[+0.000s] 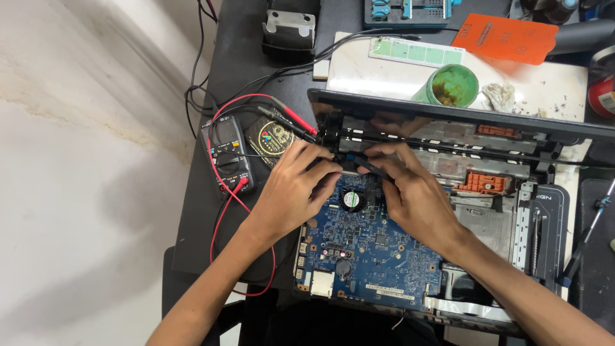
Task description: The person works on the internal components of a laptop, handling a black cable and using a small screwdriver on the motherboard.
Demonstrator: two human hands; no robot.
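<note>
A multimeter (225,152), green cup (453,85) and orange card (506,38) lie about.

Blue circuit board (371,247), black meter (227,154) with red leads (221,218), green cup (451,85), orange card (506,38), black tabletop (243,57).

Both hands cover the top edge of the blue circuit board (371,247); the part pinched between the fingertips is hidden. Red can (602,95) cut by right edge. Laptop base (487,317) front cut by bottom edge.
</note>
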